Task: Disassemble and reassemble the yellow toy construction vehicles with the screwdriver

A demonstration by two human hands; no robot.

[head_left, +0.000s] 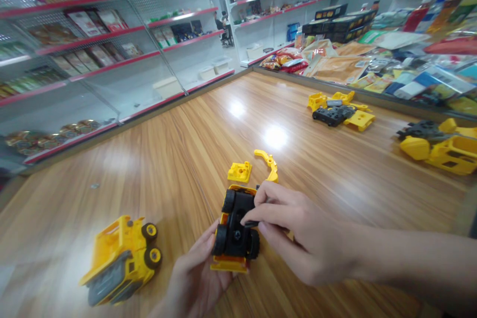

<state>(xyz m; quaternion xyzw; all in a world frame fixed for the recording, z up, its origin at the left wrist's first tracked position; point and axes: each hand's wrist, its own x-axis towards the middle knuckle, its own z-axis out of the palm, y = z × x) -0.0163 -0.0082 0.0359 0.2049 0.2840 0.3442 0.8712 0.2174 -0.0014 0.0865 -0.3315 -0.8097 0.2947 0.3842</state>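
My left hand [199, 271] is wrapped around a yellow and black toy vehicle [240, 208] and holds it up with its black underside and wheels facing me. A screw head shows in a round recess of that underside. Over it, my right hand [301, 228] pinches a small black piece [252, 224] between thumb and fingers; its kind cannot be made out. Just beyond the vehicle lie a yellow block-shaped toy part [239, 172] and a curved yellow toy arm [269, 163], the arm's near end close to my right hand.
A yellow toy dump truck [124, 261] lies on its side at the left of the wooden table [167, 159]. Loose toy truck parts [335, 112] and more yellow pieces [443, 146] lie at the right. Packaged goods [335, 67] pile up beyond the table edge, and shelves [93, 37] stand behind.
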